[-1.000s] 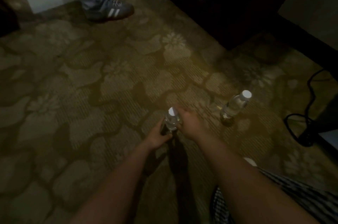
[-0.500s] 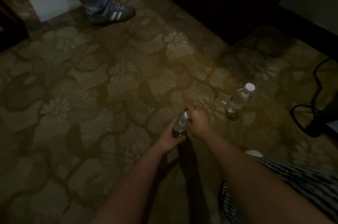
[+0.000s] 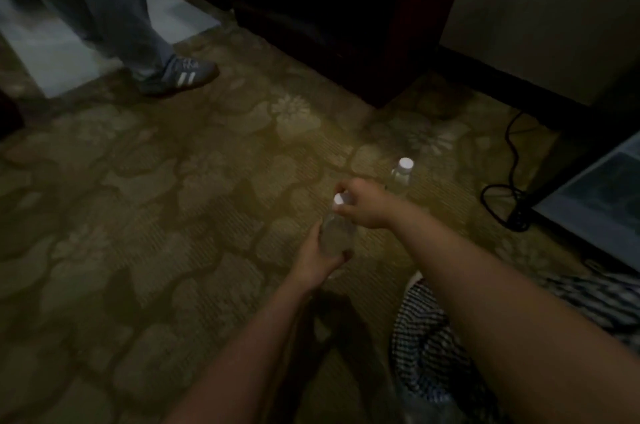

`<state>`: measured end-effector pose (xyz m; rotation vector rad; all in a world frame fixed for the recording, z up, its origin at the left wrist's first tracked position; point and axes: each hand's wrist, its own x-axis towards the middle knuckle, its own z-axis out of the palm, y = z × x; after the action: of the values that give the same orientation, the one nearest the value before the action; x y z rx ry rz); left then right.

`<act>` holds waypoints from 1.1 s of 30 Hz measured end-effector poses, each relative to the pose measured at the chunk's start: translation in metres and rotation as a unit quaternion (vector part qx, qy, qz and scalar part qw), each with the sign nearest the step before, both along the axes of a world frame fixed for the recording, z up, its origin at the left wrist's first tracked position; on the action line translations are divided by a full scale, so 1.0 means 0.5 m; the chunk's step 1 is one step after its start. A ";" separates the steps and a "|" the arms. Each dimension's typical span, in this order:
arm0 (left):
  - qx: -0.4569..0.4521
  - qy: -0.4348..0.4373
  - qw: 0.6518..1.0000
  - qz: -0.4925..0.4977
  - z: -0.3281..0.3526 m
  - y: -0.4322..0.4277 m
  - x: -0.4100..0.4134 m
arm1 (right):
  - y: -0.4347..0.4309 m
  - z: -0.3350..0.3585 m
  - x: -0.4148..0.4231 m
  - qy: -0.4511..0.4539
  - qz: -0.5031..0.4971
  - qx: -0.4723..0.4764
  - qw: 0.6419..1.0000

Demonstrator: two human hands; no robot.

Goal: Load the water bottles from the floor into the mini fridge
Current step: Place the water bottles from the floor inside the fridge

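A clear water bottle (image 3: 336,233) with a white cap is held between both hands above the patterned carpet. My left hand (image 3: 313,257) wraps its lower body. My right hand (image 3: 363,203) grips its neck just under the cap. A second water bottle (image 3: 401,177) with a white cap stands upright on the carpet just beyond my right hand. At the right edge a pale open panel (image 3: 599,201) shows, possibly the mini fridge door; the fridge's inside is out of view.
Another person's leg and a striped sneaker (image 3: 183,75) stand at the upper left. Dark wooden furniture (image 3: 329,14) fills the top centre. A black cable (image 3: 509,188) loops on the carpet at the right. My checked trouser leg (image 3: 426,344) is at the bottom right.
Both hands have lifted the bottle off the carpet, with the right hand shifting onto its neck. The view has swung, so the pale panel at the right now shows.
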<state>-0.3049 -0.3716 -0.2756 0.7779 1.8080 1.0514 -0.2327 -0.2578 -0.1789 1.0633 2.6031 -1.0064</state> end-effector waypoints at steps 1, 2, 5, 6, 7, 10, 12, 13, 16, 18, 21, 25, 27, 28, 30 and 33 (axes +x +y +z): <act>0.012 0.004 1.000 0.003 0.010 0.002 0.012 | 0.000 0.016 0.016 0.005 0.000 0.005 1.000; 0.025 0.010 1.000 0.000 0.022 0.005 0.023 | 0.002 0.031 0.033 0.011 -0.002 0.009 1.000; 0.053 0.025 0.998 -0.030 0.049 0.012 0.052 | 0.004 0.073 0.091 0.029 -0.012 0.023 0.999; 0.061 0.028 0.997 -0.045 0.056 0.015 0.056 | 0.006 0.083 0.103 0.032 -0.018 0.025 0.999; 0.068 0.033 0.995 -0.064 0.070 0.020 0.068 | 0.007 0.095 0.123 0.039 -0.027 0.032 0.998; 0.083 0.050 0.990 -0.098 0.114 0.037 0.101 | 0.010 0.133 0.172 0.067 -0.048 0.049 0.995; 0.097 0.067 0.988 -0.101 0.143 0.051 0.120 | 0.010 0.164 0.203 0.099 -0.065 0.054 0.991; 0.106 0.069 0.987 -0.103 0.156 0.058 0.128 | 0.010 0.180 0.220 0.116 -0.073 0.064 0.989; 0.131 0.067 0.980 -0.134 0.207 0.075 0.157 | 0.011 0.226 0.280 0.166 -0.105 0.091 0.976; 0.147 0.069 0.974 -0.156 0.245 0.090 0.186 | 0.014 0.255 0.328 0.196 -0.123 0.091 0.969; 0.164 0.072 0.968 -0.175 0.286 0.117 0.236 | 0.019 0.295 0.395 0.215 -0.133 0.103 0.962; 0.187 0.075 0.960 -0.196 0.326 0.152 0.319 | 0.037 0.325 0.483 0.226 -0.151 0.122 0.955; 0.193 0.085 0.954 -0.214 0.344 0.174 0.365 | 0.049 0.330 0.527 0.238 -0.178 0.123 0.947; 0.195 0.092 0.952 -0.219 0.351 0.187 0.389 | 0.054 0.330 0.551 0.247 -0.194 0.123 0.941; 0.200 0.104 0.949 -0.223 0.362 0.212 0.431 | 0.064 0.328 0.593 0.265 -0.222 0.120 0.931; 0.208 0.104 0.941 -0.247 0.388 0.245 0.500 | 0.077 0.332 0.658 0.302 -0.260 0.109 0.911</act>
<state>-0.0549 -0.2492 -0.0818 1.5584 1.4439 1.0454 0.0964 -0.2195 -0.0132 1.8237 3.0338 -1.3529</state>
